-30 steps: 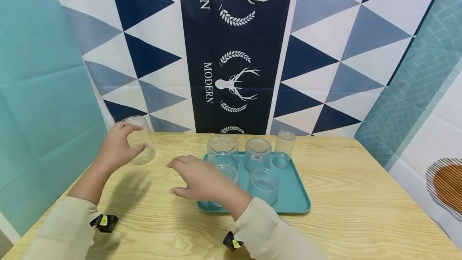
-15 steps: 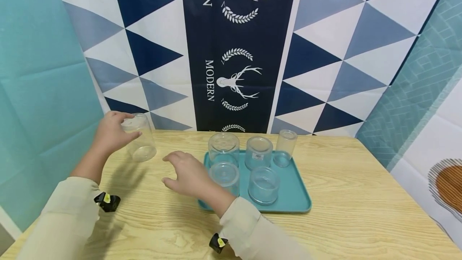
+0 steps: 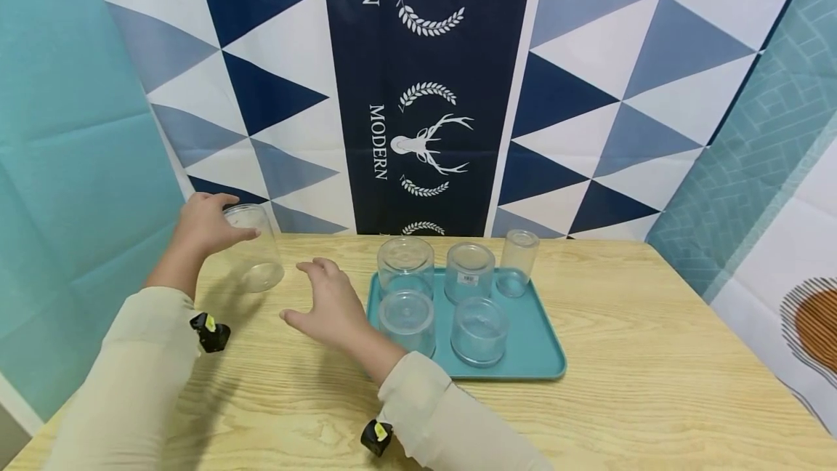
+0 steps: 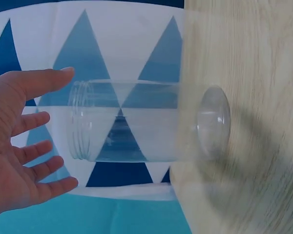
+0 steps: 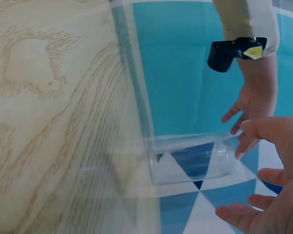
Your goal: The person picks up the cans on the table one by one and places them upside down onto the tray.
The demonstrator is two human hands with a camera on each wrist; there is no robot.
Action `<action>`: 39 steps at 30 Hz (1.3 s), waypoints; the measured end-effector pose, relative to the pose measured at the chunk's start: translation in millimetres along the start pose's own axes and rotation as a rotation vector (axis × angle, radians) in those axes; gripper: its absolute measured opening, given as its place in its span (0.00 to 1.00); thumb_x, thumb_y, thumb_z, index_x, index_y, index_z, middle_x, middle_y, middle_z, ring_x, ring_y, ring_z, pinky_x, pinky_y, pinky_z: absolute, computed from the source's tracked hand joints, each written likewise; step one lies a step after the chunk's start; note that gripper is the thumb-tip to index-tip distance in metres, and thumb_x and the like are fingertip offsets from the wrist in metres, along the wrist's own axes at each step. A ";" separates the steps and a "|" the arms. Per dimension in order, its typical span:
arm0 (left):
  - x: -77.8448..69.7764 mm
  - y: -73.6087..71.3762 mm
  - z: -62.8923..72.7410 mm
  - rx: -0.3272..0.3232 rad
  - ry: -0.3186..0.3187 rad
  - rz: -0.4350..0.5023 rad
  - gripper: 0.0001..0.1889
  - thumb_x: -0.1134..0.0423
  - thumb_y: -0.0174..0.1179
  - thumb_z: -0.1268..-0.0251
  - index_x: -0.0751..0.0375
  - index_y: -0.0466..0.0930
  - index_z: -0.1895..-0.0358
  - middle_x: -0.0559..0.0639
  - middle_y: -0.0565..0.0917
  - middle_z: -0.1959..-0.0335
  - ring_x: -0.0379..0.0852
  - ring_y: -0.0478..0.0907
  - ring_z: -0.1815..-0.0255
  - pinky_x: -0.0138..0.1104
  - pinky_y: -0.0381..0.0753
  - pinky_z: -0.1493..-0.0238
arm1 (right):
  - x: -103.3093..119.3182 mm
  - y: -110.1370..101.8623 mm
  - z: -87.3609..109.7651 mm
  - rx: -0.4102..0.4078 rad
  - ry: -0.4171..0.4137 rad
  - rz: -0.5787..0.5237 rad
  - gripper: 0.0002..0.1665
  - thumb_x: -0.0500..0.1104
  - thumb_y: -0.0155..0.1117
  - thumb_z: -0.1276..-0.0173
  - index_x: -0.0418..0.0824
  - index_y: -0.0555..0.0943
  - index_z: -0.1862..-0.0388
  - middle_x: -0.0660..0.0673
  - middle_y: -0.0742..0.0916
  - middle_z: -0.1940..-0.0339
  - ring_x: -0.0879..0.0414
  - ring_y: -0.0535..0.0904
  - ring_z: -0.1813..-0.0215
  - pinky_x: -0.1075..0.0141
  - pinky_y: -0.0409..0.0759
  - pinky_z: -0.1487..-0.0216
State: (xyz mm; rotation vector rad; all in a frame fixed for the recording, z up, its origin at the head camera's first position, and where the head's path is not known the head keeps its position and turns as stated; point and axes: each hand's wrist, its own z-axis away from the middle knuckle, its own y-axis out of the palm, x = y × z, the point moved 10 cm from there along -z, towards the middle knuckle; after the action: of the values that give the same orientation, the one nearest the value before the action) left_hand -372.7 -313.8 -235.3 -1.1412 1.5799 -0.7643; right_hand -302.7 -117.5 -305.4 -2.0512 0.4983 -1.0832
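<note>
A clear plastic jar [image 3: 253,249] stands on the wooden table [image 3: 621,325] at the far left, threaded mouth up. My left hand [image 3: 208,225] is beside its mouth. In the left wrist view the fingers [image 4: 39,146] are spread and straight, and the palm is off the jar [image 4: 141,122]. My right hand [image 3: 325,305] hovers flat over the table between that jar and the teal tray [image 3: 532,358], fingers spread and holding nothing. The right wrist view shows the jar [image 5: 190,163] beyond my right hand [image 5: 278,195].
Several clear jars stand upside down on the tray, among them a tall narrow one [image 3: 518,262] at the back right and a wide one [image 3: 479,330] at the front. A patterned cloth [image 3: 425,93] hangs right behind the table's far edge.
The jar, held tilted in my left hand a second ago, now stands on the table with the fingers opened off it. My right hand drew left, off the tray.
</note>
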 end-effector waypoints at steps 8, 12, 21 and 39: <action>17.5 14.1 -18.6 0.045 -0.092 0.055 0.54 0.41 0.65 0.43 0.72 0.46 0.25 0.85 0.49 0.32 0.81 0.50 0.33 0.69 0.61 0.40 | -15.5 9.2 -6.7 -0.024 0.088 -0.103 0.46 0.55 0.75 0.44 0.46 0.68 0.29 0.43 0.68 0.29 0.46 0.68 0.31 0.57 0.75 0.38; 20.8 19.5 -24.0 0.086 -0.130 0.063 0.56 0.39 0.65 0.43 0.70 0.43 0.24 0.85 0.45 0.31 0.82 0.50 0.34 0.70 0.61 0.41 | -23.3 14.3 -10.0 -0.025 0.129 -0.139 0.46 0.54 0.75 0.44 0.46 0.68 0.28 0.43 0.69 0.29 0.47 0.68 0.31 0.56 0.74 0.38; 23.4 24.1 -28.8 0.189 -0.200 0.104 0.56 0.37 0.64 0.44 0.70 0.47 0.24 0.79 0.50 0.29 0.77 0.51 0.31 0.66 0.61 0.38 | -32.2 24.9 -12.1 -0.030 0.206 -0.276 0.50 0.54 0.77 0.46 0.45 0.65 0.27 0.42 0.67 0.28 0.46 0.68 0.31 0.54 0.73 0.37; 21.2 24.3 -22.1 0.302 -0.168 0.204 0.47 0.49 0.64 0.40 0.61 0.48 0.23 0.81 0.39 0.28 0.77 0.59 0.36 0.59 0.80 0.55 | -48.0 34.4 -4.6 -0.046 0.330 -0.580 0.47 0.50 0.77 0.45 0.44 0.67 0.28 0.40 0.71 0.33 0.42 0.73 0.38 0.54 0.80 0.48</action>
State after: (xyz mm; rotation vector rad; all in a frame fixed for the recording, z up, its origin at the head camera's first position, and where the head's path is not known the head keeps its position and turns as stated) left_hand -402.2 -326.3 -257.7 -0.7900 1.3623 -0.7223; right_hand -333.5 -111.4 -355.6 -2.1205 0.0738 -1.7815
